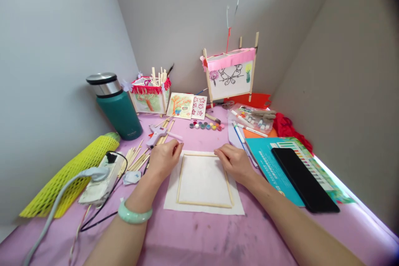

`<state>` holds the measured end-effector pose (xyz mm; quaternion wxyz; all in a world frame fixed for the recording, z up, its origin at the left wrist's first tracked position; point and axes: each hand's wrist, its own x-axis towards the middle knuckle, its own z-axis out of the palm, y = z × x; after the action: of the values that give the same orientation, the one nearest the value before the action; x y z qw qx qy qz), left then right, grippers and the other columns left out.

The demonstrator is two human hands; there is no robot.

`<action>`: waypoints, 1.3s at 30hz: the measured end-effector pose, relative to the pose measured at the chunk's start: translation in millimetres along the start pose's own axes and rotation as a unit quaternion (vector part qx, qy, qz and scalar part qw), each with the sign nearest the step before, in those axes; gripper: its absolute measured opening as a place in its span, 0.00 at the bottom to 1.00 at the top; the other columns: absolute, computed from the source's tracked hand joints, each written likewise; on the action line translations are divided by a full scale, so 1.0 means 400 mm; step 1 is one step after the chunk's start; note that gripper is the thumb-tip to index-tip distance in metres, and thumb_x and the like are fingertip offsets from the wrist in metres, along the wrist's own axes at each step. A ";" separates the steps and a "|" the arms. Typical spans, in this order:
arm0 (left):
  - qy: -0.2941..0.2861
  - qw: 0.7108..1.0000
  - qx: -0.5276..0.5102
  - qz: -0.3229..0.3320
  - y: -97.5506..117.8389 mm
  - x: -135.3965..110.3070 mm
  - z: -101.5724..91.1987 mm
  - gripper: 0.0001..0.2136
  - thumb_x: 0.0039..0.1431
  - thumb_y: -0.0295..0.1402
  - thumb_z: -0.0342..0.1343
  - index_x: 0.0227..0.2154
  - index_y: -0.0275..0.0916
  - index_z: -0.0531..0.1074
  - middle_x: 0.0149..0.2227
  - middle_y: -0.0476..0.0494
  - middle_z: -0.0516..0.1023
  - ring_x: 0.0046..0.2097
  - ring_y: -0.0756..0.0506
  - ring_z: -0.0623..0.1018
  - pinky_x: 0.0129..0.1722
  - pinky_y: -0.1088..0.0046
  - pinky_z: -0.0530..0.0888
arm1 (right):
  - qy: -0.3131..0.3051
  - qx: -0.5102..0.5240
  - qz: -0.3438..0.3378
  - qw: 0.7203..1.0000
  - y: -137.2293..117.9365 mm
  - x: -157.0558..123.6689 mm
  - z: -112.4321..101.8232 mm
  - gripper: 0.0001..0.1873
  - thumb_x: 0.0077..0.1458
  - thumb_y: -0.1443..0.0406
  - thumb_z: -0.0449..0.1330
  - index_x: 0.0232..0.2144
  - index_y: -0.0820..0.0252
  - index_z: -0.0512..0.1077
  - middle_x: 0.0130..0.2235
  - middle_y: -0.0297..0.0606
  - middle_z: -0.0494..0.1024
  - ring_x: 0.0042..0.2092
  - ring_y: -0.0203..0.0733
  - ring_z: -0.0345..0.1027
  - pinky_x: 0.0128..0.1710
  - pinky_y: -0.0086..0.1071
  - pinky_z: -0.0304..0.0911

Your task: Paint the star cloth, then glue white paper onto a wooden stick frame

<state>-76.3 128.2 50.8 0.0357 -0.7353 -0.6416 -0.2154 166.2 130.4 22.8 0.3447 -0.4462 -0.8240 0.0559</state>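
Note:
A square frame of thin wooden sticks (pixel 205 205) lies on a sheet of white paper (pixel 172 199) in front of me. My left hand (pixel 165 158) is closed, thumb against curled fingers, by the upper left corner of the sheet. By the upper right corner of the stick frame, my right hand (pixel 234 161) is curled closed too, its fingertips over the corner. Whatever either hand pinches, if anything, is hidden. A pale purple glue gun (pixel 158 135) lies beyond my left hand, near loose wooden sticks (pixel 137 156).
A green bottle (pixel 120 112), power strip (pixel 101 178) and cable stand left. At the back are a decorated stick box (pixel 151 97), paint pots (pixel 205 126) and a hanging paper lantern (pixel 230 77). On the right, a black phone (pixel 304 178) lies on a blue book (pixel 271 166).

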 end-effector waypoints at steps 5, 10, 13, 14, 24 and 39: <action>-0.003 1.000 0.004 0.002 0.001 0.000 0.000 0.16 0.62 0.42 0.43 0.25 0.41 0.70 0.24 0.46 0.74 0.28 0.47 0.72 0.28 0.72 0.57 | -0.004 -0.004 0.001 1.000 -0.003 -0.002 -0.002 0.16 0.62 0.63 0.49 0.25 0.60 0.70 0.27 0.37 0.73 0.31 0.36 0.66 0.32 0.29 0.55; -0.004 1.000 0.007 -0.004 0.000 0.001 0.001 0.17 0.62 0.42 0.42 0.25 0.41 0.70 0.23 0.47 0.73 0.28 0.47 0.72 0.28 0.73 0.57 | 0.006 0.000 -0.002 1.000 -0.002 -0.004 -0.003 0.17 0.62 0.63 0.49 0.24 0.60 0.70 0.25 0.36 0.72 0.30 0.36 0.65 0.31 0.29 0.55; -0.001 1.000 0.006 -0.004 0.001 0.001 0.001 0.17 0.62 0.42 0.42 0.25 0.41 0.70 0.23 0.46 0.73 0.28 0.47 0.72 0.28 0.73 0.56 | 0.010 0.004 -0.001 1.000 0.000 -0.006 -0.003 0.17 0.62 0.63 0.49 0.24 0.60 0.70 0.25 0.36 0.71 0.29 0.36 0.65 0.31 0.29 0.55; -0.001 1.000 0.005 -0.002 0.001 0.001 0.000 0.17 0.62 0.42 0.42 0.25 0.41 0.70 0.23 0.46 0.74 0.28 0.47 0.72 0.28 0.72 0.56 | 0.011 0.005 0.000 1.000 0.001 -0.007 -0.002 0.17 0.62 0.63 0.49 0.24 0.60 0.69 0.25 0.36 0.71 0.29 0.36 0.65 0.30 0.29 0.55; 0.012 1.000 -0.003 0.008 0.000 -0.001 0.001 0.17 0.62 0.41 0.42 0.24 0.41 0.70 0.23 0.46 0.73 0.28 0.47 0.72 0.28 0.72 0.56 | 0.008 0.023 0.015 1.000 0.003 -0.008 -0.002 0.17 0.62 0.63 0.49 0.23 0.60 0.67 0.25 0.35 0.70 0.29 0.36 0.64 0.31 0.30 0.54; 0.022 1.000 -0.004 0.019 -0.006 0.001 0.012 0.16 0.62 0.41 0.44 0.22 0.41 0.67 0.19 0.48 0.70 0.25 0.48 0.71 0.27 0.74 0.57 | 0.000 0.043 0.014 0.999 0.008 -0.003 0.000 0.17 0.62 0.63 0.49 0.23 0.60 0.68 0.25 0.35 0.70 0.28 0.35 0.63 0.30 0.30 0.53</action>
<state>-77.4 130.7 46.3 0.0508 -0.7425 -0.6256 -0.2339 168.8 131.3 20.9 0.3630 -0.4430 -0.8142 0.0957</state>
